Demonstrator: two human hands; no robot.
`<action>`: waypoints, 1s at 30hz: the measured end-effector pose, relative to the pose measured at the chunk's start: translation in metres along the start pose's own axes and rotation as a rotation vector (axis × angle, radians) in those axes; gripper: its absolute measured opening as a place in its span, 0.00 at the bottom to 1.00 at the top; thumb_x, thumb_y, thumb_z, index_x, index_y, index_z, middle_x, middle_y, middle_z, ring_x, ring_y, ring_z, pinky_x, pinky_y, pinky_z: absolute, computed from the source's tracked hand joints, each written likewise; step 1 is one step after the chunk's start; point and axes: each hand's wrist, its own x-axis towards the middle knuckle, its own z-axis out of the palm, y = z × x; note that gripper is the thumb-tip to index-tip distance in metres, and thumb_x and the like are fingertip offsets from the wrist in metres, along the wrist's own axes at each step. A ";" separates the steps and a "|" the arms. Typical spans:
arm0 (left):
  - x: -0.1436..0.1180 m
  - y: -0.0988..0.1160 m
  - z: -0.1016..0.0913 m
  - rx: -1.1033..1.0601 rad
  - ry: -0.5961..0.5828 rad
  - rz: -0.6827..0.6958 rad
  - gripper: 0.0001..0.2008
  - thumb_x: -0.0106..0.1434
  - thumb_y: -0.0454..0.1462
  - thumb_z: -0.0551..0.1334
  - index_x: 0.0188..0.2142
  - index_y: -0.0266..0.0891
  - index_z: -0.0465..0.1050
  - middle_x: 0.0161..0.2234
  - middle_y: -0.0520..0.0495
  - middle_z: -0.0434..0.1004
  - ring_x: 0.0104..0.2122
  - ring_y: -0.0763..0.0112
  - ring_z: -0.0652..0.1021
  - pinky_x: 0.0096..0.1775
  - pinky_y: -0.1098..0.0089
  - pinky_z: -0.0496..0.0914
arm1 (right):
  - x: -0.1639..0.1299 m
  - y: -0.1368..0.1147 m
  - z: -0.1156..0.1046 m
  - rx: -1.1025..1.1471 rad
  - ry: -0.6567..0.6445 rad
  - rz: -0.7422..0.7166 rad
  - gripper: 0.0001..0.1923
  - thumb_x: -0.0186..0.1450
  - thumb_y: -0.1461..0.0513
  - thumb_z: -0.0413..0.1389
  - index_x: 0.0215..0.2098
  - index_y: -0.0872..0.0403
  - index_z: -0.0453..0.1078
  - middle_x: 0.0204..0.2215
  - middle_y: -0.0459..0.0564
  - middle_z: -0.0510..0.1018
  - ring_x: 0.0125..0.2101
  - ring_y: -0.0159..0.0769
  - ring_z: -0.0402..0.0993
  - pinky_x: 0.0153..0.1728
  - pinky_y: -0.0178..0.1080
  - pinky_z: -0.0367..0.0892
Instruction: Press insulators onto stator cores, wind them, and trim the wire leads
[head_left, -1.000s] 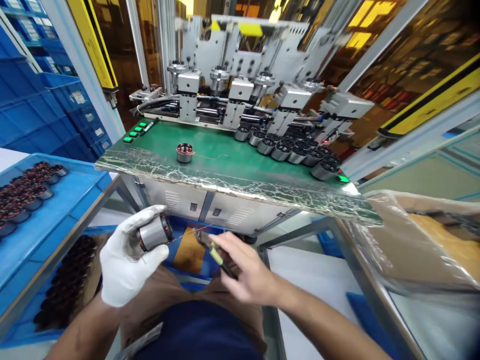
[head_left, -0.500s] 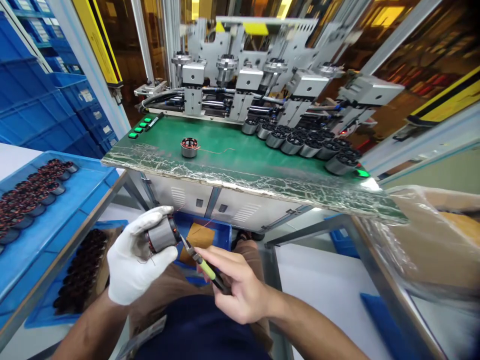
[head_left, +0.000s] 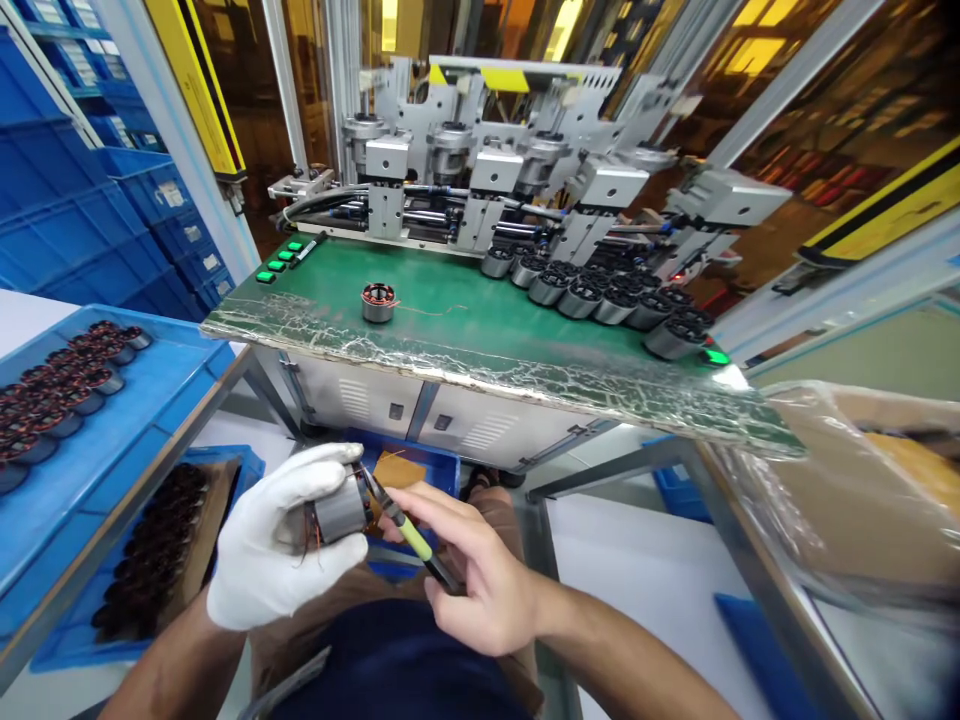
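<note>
In a white glove, my left hand (head_left: 262,545) is wrapped round a grey motor stator (head_left: 341,513), which lies on its side with loose copper wires hanging from its near end. My bare right hand (head_left: 480,570) grips wire cutters (head_left: 416,540) with black and light-green handles. Their jaws touch or nearly touch the stator's right end; whether a wire sits between them I cannot tell. On the green worktop (head_left: 315,310) ahead stands a single stator (head_left: 379,302) with copper windings and a long wire trailing to the right.
Several stators (head_left: 585,290) crowd the worktop's right side below the machine's clamps (head_left: 495,170). To my left, a blue tray (head_left: 150,390) holds rows of stators, with another blue bin (head_left: 67,640) beneath. A plastic-wrapped carton (head_left: 825,520) stands at right.
My left hand and the stator have shifted slightly right and down. The cutters' jaws remain at the stator's end, and the view has tilted a little.
</note>
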 end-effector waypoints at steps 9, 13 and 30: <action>0.007 -0.013 -0.070 0.477 0.038 -0.109 0.19 0.58 0.37 0.69 0.49 0.44 0.73 0.52 0.40 0.74 0.51 0.58 0.77 0.51 0.61 0.74 | 0.010 -0.014 -0.047 -0.509 -0.098 0.111 0.36 0.59 0.68 0.51 0.66 0.48 0.59 0.53 0.55 0.71 0.52 0.44 0.72 0.50 0.41 0.72; 0.052 -0.053 -0.168 1.125 0.147 -0.407 0.29 0.60 0.49 0.64 0.58 0.41 0.67 0.54 0.42 0.75 0.52 0.57 0.75 0.56 0.60 0.66 | 0.047 0.008 -0.117 -0.870 0.037 -0.012 0.33 0.63 0.59 0.53 0.66 0.41 0.57 0.53 0.54 0.72 0.51 0.49 0.73 0.50 0.48 0.71; 0.059 -0.212 -0.347 1.227 0.397 -0.747 0.29 0.54 0.55 0.63 0.39 0.28 0.75 0.54 0.23 0.69 0.58 0.31 0.61 0.53 0.36 0.55 | 0.085 0.104 -0.184 -1.161 0.169 0.297 0.31 0.63 0.40 0.50 0.50 0.53 0.71 0.49 0.55 0.77 0.48 0.53 0.75 0.52 0.56 0.70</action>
